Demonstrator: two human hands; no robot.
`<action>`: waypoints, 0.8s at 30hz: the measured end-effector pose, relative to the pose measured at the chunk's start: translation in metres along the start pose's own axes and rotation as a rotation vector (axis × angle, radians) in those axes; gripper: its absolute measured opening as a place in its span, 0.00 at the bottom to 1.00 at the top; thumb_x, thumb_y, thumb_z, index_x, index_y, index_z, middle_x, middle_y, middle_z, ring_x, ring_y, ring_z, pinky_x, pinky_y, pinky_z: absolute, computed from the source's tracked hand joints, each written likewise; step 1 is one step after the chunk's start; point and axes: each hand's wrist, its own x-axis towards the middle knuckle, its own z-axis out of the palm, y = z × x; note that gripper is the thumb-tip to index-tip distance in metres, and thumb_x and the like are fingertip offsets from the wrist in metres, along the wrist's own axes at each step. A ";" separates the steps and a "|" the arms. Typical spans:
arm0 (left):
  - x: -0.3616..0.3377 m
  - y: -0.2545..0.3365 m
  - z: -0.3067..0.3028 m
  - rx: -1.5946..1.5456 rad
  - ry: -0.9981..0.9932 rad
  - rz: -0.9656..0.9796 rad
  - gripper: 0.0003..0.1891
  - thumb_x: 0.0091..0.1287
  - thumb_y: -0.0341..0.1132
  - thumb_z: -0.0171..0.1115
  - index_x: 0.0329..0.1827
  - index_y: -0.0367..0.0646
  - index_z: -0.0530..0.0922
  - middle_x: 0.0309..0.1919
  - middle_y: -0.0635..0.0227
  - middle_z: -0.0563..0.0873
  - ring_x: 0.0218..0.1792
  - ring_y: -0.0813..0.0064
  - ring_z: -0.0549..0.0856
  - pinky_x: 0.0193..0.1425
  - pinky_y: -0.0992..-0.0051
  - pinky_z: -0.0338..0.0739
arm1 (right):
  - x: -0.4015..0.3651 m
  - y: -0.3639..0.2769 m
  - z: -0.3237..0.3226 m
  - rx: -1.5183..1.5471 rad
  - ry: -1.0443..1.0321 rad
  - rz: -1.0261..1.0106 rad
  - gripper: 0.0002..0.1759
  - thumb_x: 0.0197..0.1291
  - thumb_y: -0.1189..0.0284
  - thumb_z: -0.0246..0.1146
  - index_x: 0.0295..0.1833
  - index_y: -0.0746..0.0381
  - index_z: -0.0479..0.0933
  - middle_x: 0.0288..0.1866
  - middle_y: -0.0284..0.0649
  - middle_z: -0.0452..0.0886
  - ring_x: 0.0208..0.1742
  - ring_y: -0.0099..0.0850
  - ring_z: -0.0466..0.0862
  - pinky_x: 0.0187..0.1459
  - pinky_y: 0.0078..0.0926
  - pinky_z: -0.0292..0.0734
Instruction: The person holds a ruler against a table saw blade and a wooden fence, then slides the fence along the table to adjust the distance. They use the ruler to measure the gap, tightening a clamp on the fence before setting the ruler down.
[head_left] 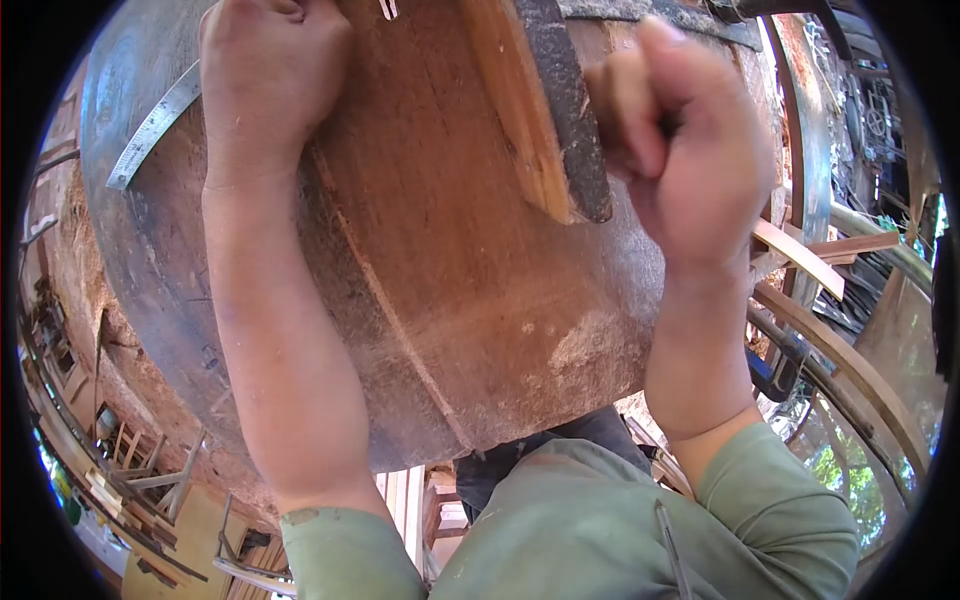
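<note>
My left hand (275,65) is closed in a fist over the left part of a worn wooden worktable (430,250), its knuckles at the top edge of the view. My right hand (700,150), slightly blurred, has curled fingers and a raised thumb; what either hand grips is hidden. Just left of my right fingers lies a wooden bar (515,110) with a slanted end, alongside a dark, rough strip (565,110). A metal ruler (155,125) rests on the table left of my left wrist. A small shiny metal tip (389,9) shows at the top.
Pale sawdust (590,345) lies near the table's front edge. A long groove (385,300) runs along the tabletop. Wooden strips (800,255) and a curved rail (850,370) stand at the right. Stacked timber (130,520) is at the lower left.
</note>
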 end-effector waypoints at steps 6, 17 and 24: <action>0.143 -0.107 -0.011 -0.981 -1.214 0.978 0.11 0.69 0.23 0.57 0.46 0.32 0.88 0.39 0.46 0.91 0.44 0.58 0.92 0.51 0.68 0.82 | 0.002 0.007 0.001 0.085 -0.070 -0.100 0.31 0.81 0.59 0.42 0.19 0.56 0.62 0.17 0.30 0.58 0.20 0.22 0.58 0.23 0.26 0.52; 0.014 -0.111 -0.004 -0.192 0.041 1.303 0.11 0.68 0.22 0.57 0.45 0.32 0.88 0.39 0.46 0.91 0.44 0.55 0.92 0.51 0.66 0.83 | -0.003 0.013 -0.010 0.215 0.023 -0.026 0.28 0.79 0.63 0.57 0.21 0.61 0.73 0.16 0.27 0.66 0.21 0.17 0.65 0.24 0.23 0.57; 0.015 -0.115 0.009 -0.110 0.235 1.443 0.11 0.68 0.22 0.57 0.44 0.33 0.88 0.39 0.47 0.90 0.43 0.54 0.91 0.49 0.66 0.83 | -0.010 -0.008 -0.008 0.006 -0.143 -0.028 0.26 0.83 0.65 0.51 0.29 0.64 0.79 0.23 0.30 0.76 0.22 0.17 0.65 0.23 0.22 0.58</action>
